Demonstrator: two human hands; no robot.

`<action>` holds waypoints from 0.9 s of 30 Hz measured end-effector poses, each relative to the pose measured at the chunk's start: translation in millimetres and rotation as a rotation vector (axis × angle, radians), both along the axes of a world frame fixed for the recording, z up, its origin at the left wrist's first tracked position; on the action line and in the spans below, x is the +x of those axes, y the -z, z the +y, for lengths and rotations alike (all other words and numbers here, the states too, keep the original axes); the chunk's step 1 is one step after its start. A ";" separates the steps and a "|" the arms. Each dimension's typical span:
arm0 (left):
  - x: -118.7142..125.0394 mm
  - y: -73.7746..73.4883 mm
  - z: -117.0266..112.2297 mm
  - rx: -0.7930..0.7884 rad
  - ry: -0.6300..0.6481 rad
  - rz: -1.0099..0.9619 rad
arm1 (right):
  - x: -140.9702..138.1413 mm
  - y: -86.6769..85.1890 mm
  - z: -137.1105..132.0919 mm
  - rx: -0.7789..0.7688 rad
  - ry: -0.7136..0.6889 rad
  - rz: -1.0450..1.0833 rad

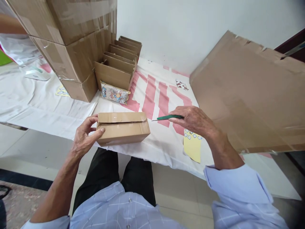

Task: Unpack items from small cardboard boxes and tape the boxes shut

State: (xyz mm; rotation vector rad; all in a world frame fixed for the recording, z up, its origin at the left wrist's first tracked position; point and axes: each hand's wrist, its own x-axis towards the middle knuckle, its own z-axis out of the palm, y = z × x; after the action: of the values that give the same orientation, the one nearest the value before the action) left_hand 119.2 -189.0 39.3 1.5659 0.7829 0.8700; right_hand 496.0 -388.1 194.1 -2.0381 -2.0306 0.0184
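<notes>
A small cardboard box (122,130) lies at the front edge of the cloth-covered table, its two top flaps parted by a narrow gap. My left hand (87,133) grips its left end, thumb on the near top flap and fingers behind. In my right hand (193,119) is a green-handled craft knife (166,117), its thin blade pointing left, a little apart from the box's right end. Beyond the box lies a printed packet (115,93), leaning by a row of open cardboard boxes (119,63).
Tall stacked cartons (73,41) stand at the back left. A large cardboard sheet (250,95) leans on the right. Yellow paper (192,146) lies near my right wrist, and a patterned scrap (181,84) farther back. Another person's arm (10,24) shows at far left, near a white mouse-like object (37,73).
</notes>
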 end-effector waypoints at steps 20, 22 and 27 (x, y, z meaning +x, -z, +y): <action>-2.4 3.9 2.1 0.024 -0.021 0.040 | 13.0 15.6 -9.8 0.102 0.091 -0.029; -1.7 4.7 2.5 0.033 0.006 0.042 | 22.2 35.0 -22.9 0.137 0.188 0.042; -1.9 -9.2 1.7 0.232 0.031 0.055 | 13.8 134.3 -47.7 0.136 0.379 0.070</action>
State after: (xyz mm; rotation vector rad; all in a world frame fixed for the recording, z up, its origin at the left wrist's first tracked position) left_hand 117.3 -187.4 48.5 1.8080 0.7141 0.9239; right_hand 509.8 -435.9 59.8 -2.2616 -1.5327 -0.1150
